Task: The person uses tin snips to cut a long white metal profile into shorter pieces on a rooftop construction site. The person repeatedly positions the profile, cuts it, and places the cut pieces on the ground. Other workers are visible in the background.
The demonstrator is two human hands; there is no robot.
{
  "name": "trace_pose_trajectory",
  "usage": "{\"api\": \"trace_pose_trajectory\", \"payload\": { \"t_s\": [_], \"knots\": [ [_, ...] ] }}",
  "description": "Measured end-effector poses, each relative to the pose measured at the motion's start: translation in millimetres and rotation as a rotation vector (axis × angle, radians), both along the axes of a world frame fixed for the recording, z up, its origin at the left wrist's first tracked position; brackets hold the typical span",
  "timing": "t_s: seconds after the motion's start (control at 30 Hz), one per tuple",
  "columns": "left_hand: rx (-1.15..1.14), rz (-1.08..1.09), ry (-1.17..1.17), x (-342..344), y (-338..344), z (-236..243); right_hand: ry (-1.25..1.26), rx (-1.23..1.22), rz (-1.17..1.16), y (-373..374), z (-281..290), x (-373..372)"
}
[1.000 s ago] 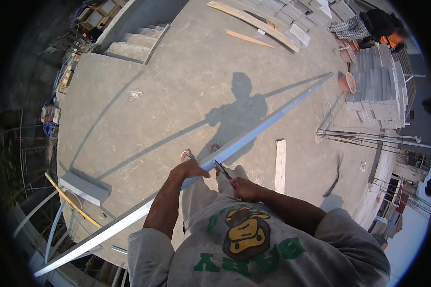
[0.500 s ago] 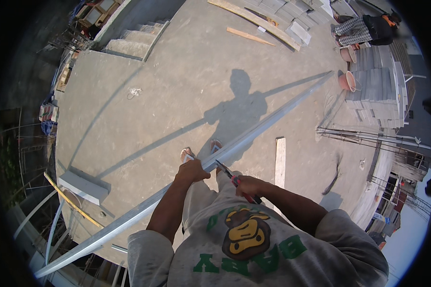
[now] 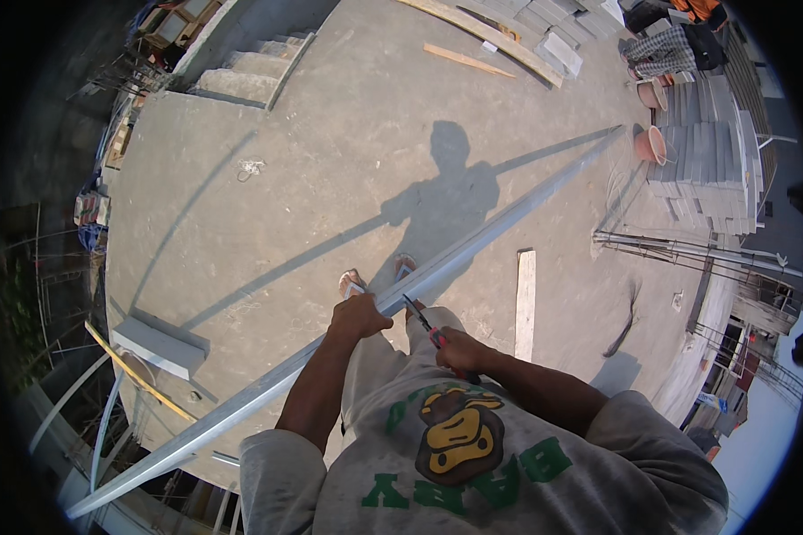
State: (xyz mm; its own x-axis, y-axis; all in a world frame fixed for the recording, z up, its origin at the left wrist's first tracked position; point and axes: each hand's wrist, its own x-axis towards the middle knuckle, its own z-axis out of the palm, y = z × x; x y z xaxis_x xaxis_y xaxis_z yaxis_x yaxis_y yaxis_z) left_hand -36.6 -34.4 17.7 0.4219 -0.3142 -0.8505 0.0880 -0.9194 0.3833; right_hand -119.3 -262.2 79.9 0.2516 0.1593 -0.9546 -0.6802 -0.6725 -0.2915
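Note:
A long, light-grey metal channel (image 3: 500, 223) runs slantwise across the view, from the lower left to the far right near the buckets. My left hand (image 3: 359, 316) is closed around it just in front of my feet. In my right hand (image 3: 460, 349) are metal-cutting snips (image 3: 422, 321) with red and black handles, fingers wrapped round the grips. The tips of the snips' blades meet the near edge of the channel, a little right of my left hand. Whether the blades have bitten into the metal is too small to tell.
Stacked grey blocks (image 3: 700, 169) and reddish buckets (image 3: 649, 145) stand at the right, with another person (image 3: 678, 49) bending beyond them. A plank (image 3: 525, 303) lies right of me. Concrete steps (image 3: 241, 76) descend at far left. A grey block (image 3: 156, 346) lies near the left edge.
My right fingers have closed further round the snips, covering more of the red handles. The channel stays nearly in place. The other person's upper body has shifted.

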Motion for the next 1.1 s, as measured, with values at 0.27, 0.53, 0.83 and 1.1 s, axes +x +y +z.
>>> {"api": "trace_pose_trajectory", "payload": {
  "t_s": [0.27, 0.53, 0.83, 1.1],
  "knots": [
    [0.043, -0.015, -0.006, 0, 3, -15, 0.002, 0.023, -0.015, 0, -16, 0],
    [0.057, -0.045, -0.140, -4, -5, -19, -0.014, -0.005, -0.013, 0, -11, 11],
    [0.072, -0.045, -0.147, 7, -11, -17, -0.062, -0.026, 0.050, -1, 0, 24],
    [0.136, -0.068, -0.149, 6, -20, -23, -0.554, 0.287, 0.868, -20, -28, 24]
  ]
}}
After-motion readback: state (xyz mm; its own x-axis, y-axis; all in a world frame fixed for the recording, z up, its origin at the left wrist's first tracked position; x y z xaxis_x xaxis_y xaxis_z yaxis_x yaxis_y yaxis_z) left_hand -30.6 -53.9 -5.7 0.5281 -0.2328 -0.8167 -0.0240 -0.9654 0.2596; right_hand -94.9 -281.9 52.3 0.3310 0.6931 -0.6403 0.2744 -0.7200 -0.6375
